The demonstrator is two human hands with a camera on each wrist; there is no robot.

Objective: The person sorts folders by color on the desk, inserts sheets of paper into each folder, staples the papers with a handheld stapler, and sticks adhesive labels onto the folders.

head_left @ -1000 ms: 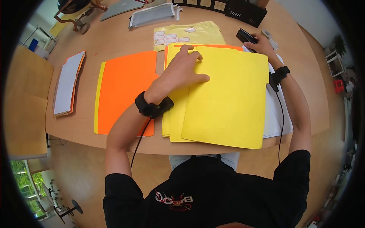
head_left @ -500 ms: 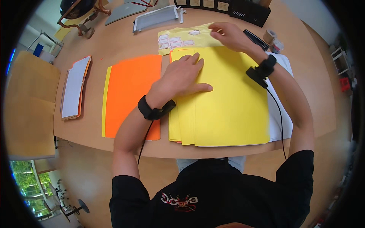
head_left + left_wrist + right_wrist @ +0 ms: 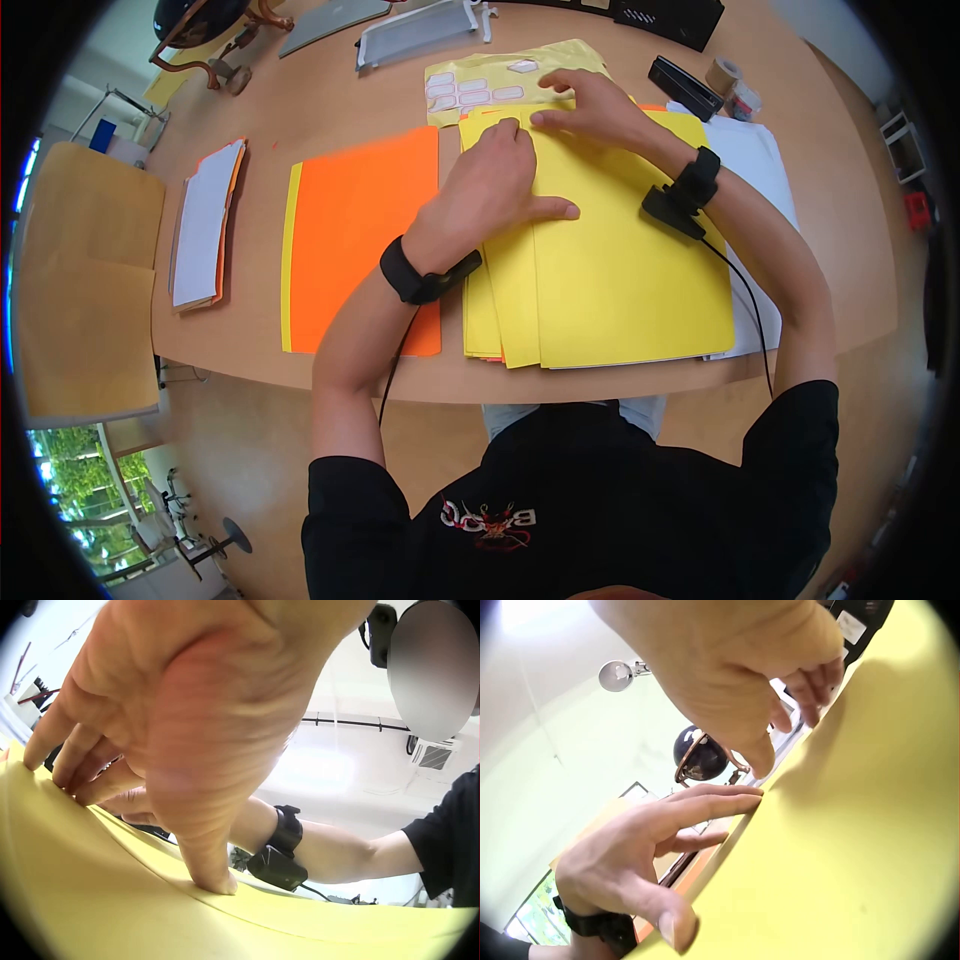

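A stack of yellow folders [image 3: 640, 270] lies in front of the person, with bits of orange showing at its edges. My left hand [image 3: 492, 180] rests on the stack's left part, fingers spread and thumb apart, fingertips touching the yellow surface in the left wrist view. Over the stack's far edge is my right hand [image 3: 600, 115], its fingers loosely bent and holding nothing; its thumb comes close to the left fingertips. White sheets [image 3: 765, 190] stick out from under the stack on the right. Left of the stack lies an orange folder [image 3: 370, 240] with a yellow strip along its left side.
Behind the stack lies a pale yellow envelope [image 3: 510, 75] with labels. A black oblong desk tool [image 3: 686, 88] and a tape roll [image 3: 723, 75] stand at the back right. A pile of papers and folders [image 3: 205, 225] is at the far left, a laptop [image 3: 330, 25] behind.
My right hand has left the black desk tool and moved left over the stack's far edge. The top yellow folder, tilted before, now lies straighter. My left hand has stayed on the stack.
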